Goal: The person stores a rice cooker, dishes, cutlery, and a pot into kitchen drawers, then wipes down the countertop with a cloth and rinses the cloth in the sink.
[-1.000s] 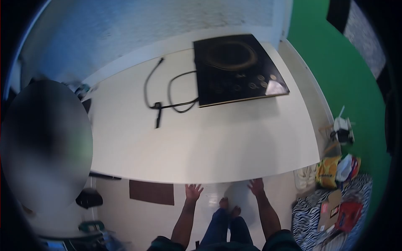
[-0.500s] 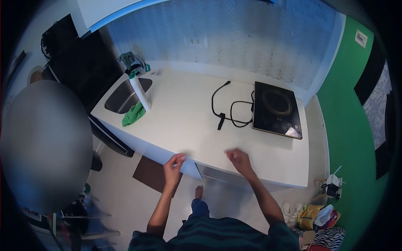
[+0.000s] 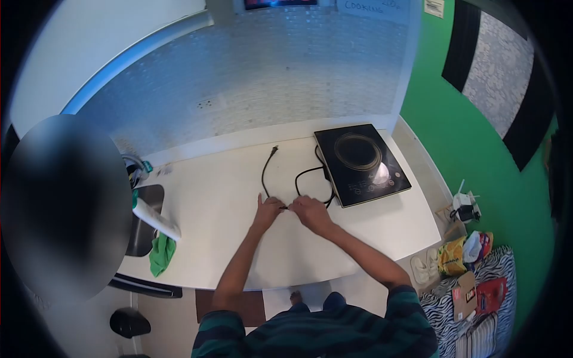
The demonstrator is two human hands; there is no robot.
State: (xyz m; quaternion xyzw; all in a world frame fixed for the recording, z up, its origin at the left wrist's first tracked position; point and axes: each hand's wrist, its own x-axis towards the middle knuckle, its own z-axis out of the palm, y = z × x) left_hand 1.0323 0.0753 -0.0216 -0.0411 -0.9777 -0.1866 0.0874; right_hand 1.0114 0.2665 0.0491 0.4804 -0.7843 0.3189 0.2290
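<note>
A black induction cooktop (image 3: 381, 173) lies on the white counter, with its black power cord (image 3: 263, 179) looped to its left. My left hand (image 3: 268, 213) pinches the cord near where a dark strap lay, its thumb pointing up. Close beside it, my right hand (image 3: 311, 213) is closed on the cord too, fingers curled downward. A short dark piece shows between my fingertips; most of the strap is hidden by the hands. The plug (image 3: 274, 150) rests on the counter toward the wall.
To the left are a sink (image 3: 142, 232), a white bottle (image 3: 156, 218) leaning over its edge and a green cloth (image 3: 162, 254). A tiled wall (image 3: 256, 89) stands behind the counter. Shoes and bags (image 3: 452, 258) sit at the lower right. A blurred round patch covers the left side.
Both hands have moved forward from the counter's front edge and closed on the cord. The view has shifted, bringing the cooktop and cord further left in frame.
</note>
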